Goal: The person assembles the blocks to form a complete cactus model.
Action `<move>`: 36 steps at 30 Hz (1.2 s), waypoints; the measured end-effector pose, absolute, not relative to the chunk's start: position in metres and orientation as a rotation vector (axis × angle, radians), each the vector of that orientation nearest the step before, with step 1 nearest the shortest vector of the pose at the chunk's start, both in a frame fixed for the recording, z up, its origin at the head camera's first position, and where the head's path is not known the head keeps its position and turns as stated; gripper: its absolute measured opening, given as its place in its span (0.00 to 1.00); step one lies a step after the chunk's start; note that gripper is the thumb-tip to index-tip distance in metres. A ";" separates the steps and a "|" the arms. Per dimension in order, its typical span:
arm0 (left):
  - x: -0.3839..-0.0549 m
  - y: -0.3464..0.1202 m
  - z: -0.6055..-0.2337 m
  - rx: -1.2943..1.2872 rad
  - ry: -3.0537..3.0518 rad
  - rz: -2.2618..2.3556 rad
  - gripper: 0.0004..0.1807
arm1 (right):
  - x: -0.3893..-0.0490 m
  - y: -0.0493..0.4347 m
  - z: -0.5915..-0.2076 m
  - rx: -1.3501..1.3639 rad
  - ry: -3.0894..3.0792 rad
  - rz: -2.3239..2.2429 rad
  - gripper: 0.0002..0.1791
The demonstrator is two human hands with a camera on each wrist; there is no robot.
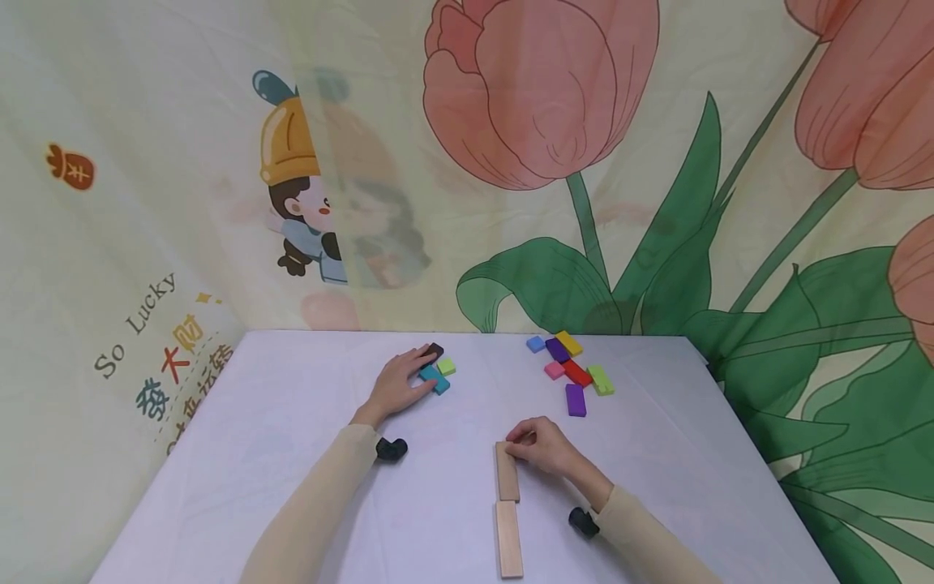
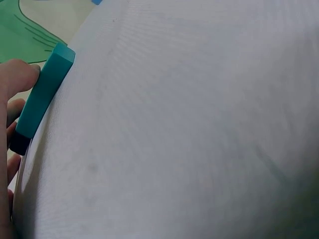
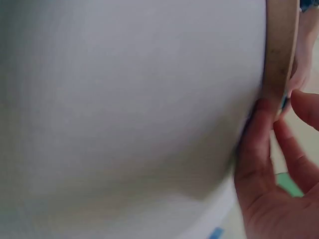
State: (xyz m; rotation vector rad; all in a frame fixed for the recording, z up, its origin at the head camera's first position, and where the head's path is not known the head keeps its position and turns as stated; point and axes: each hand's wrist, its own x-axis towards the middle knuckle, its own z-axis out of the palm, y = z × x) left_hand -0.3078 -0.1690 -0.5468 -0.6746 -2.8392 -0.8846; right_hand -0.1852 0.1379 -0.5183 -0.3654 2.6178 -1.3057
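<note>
Two long light-wood blocks lie end to end in the head view, the far one and the near one. My right hand pinches the far end of the far block; in the right wrist view, fingertips are against that wooden block. On the left, my left hand reaches over a small group: a teal block, a black block and a light green block. Its thumb touches the teal block, while the other fingers extend by the black one, partly covering it.
Back right on the white table lie several coloured blocks, among them a red block, a yellow block and a purple block. A printed curtain hangs behind the table's far edge.
</note>
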 end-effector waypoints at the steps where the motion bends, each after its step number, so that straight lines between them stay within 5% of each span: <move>1: -0.308 -0.169 -0.547 -0.673 -2.844 -0.882 0.32 | -0.183 0.137 -0.517 -0.373 2.641 -1.284 0.06; 24: -0.309 -0.168 -0.545 -0.670 -2.856 -0.866 0.33 | -0.115 0.122 -0.509 -0.409 2.781 -0.851 0.38; 36: -0.308 -0.168 -0.547 -0.689 -2.824 -0.846 0.32 | -0.107 0.113 -0.514 -0.487 2.964 -0.767 0.33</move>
